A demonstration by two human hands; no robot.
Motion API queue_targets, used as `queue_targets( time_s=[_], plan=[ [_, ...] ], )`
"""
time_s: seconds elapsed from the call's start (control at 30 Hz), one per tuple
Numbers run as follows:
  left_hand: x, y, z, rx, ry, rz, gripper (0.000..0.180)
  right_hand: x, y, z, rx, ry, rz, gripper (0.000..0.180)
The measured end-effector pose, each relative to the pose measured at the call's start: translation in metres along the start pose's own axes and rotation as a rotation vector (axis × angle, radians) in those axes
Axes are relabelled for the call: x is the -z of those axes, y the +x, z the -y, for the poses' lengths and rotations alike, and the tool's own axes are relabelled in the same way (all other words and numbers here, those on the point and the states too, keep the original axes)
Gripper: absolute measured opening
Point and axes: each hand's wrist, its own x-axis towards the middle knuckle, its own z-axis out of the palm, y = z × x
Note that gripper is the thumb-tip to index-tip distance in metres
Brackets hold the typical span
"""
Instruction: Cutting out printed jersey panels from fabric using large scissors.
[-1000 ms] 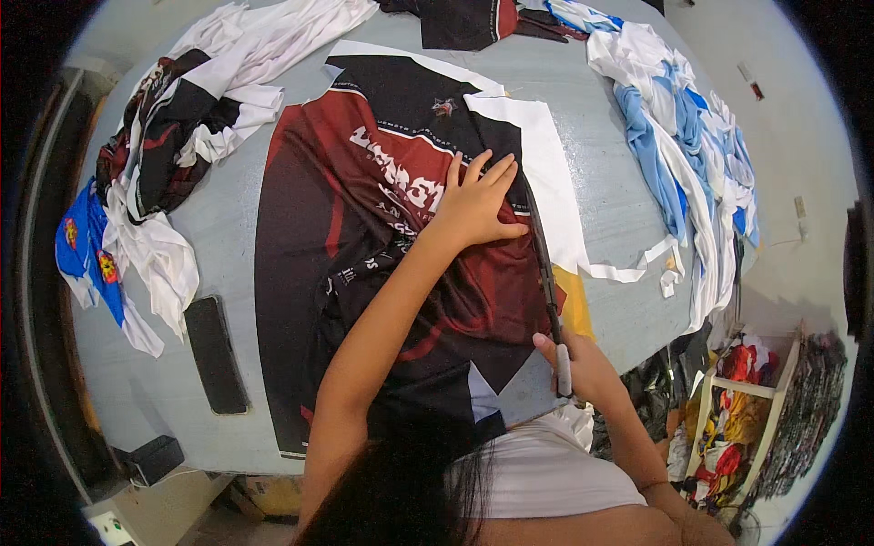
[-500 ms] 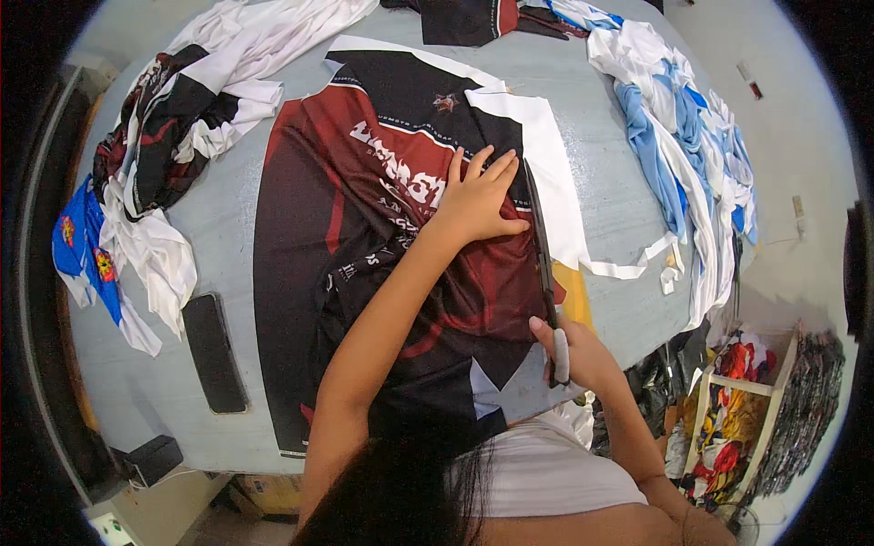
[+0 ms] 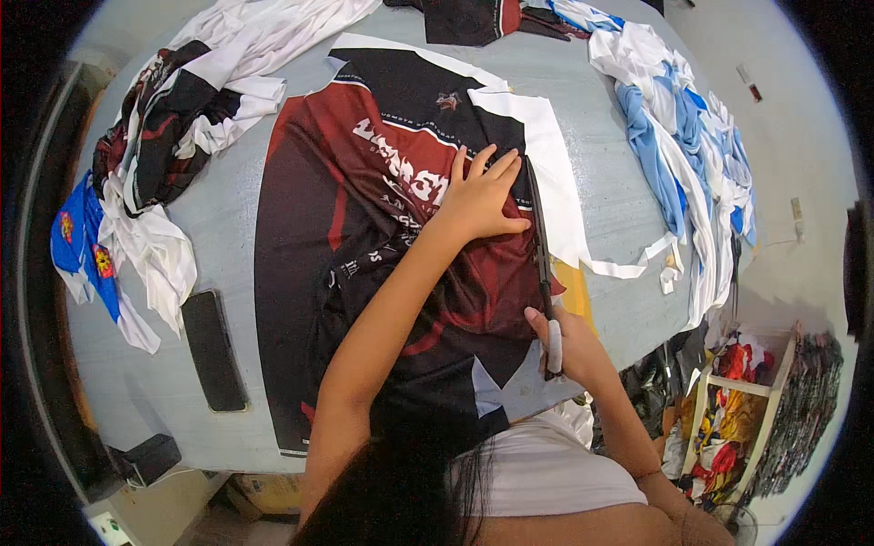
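A black and dark red printed fabric panel point(image 3: 300, 209) lies on the grey table, slightly rumpled in its middle. My left hand point(image 3: 482, 196) rests flat on its right part with the fingers spread. In my right hand point(image 3: 575, 344) I grip a pair of long dark scissors point(image 3: 541, 241) by the handles. The blades run along the panel's right edge, close beside my left fingertips. White margin fabric point(image 3: 553, 173) lies to the right of the blades and narrows into a thin strip point(image 3: 628, 271). A yellow piece point(image 3: 574, 296) shows under it, near my right hand.
A dark phone point(image 3: 214, 350) lies on the table point(image 3: 232, 237) at the left. White, black and blue garments point(image 3: 150, 237) are heaped at the far left, light blue and white ones point(image 3: 674, 127) at the right edge. A shelf with coloured fabric point(image 3: 733, 419) stands lower right.
My right hand has shifted slightly left and up with the scissors, and the angle between the blades looks narrower. My left hand stays nearly in place on the fabric.
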Motion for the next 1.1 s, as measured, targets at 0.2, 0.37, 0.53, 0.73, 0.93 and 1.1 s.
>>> queue_targets(
  time_s=[0.2, 0.37, 0.53, 0.73, 0.93, 1.1],
  plan=[
    [0.002, 0.000, -0.001, -0.001, -0.002, 0.020, 0.093, 0.010, 0.012, 0.008, -0.171, 0.026, 0.083, 0.065],
    [0.001, 0.000, 0.000, -0.005, -0.016, 0.017, 0.092, 0.006, 0.018, 0.009, -0.099, 0.149, 0.053, 0.047],
    [-0.001, 0.001, 0.003, -0.016, -0.085, 0.000, 0.096, 0.003, 0.020, 0.011, -0.129, 0.203, 0.054, 0.044],
    [0.004, 0.001, 0.005, -0.026, -0.124, 0.046, 0.096, 0.002, 0.022, 0.011, -0.076, 0.163, 0.034, 0.053],
    [0.008, 0.000, 0.002, -0.011, -0.089, 0.080, 0.098, 0.015, 0.033, 0.014, -0.053, 0.223, 0.083, 0.054],
    [0.009, 0.000, 0.002, -0.014, -0.075, 0.070, 0.097, 0.014, 0.037, 0.022, -0.070, 0.249, 0.082, 0.054]
  ],
)
